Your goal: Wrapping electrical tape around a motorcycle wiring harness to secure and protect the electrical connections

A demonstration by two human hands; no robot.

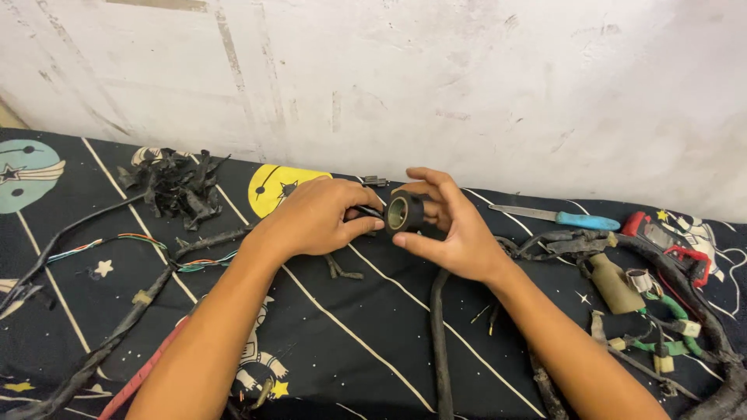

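Note:
My right hand holds a roll of black electrical tape between thumb and fingers, its open core turned toward me. My left hand sits just left of the roll, fingers curled, pinching what looks like the tape's loose end or a thin black wire at the roll's edge. Both hands hover over a dark cloth with space-themed prints. A black wire harness branch runs from under my right hand toward the near edge.
A pile of stripped black tape scraps lies at back left. Long taped harness cables with coloured wires cross the left side. A blue-handled knife, red pliers and connectors with green wires lie right.

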